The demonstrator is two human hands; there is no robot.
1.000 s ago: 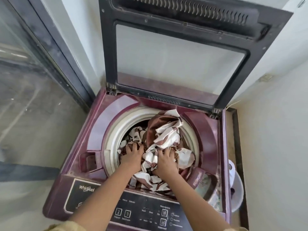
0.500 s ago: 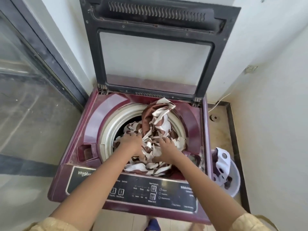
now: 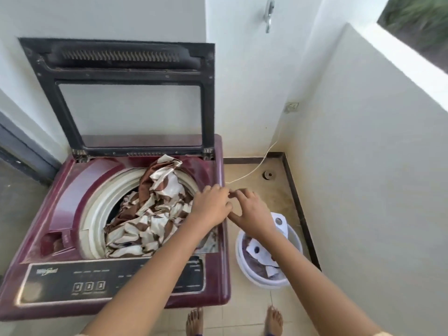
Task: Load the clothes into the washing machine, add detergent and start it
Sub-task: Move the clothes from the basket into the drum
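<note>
Both hands have left the drum since the earlier frames, where they pressed into the brown-and-cream patterned cloth (image 3: pixel 150 214); now the left hand (image 3: pixel 212 206) and the right hand (image 3: pixel 252 213) meet above the right edge of the maroon top-loading washing machine (image 3: pixel 80 185), empty, fingers loosely bent and fingertips touching each other. One cloth is heaped in the drum, spilling over its cream rim (image 3: pixel 97 209) under the one raised lid (image 3: pixel 126 98). One white laundry basket (image 3: pixel 294 241) sits on the floor just beside the machine, holding several clothes (image 3: pixel 259 258). Two bare feet show below.
</note>
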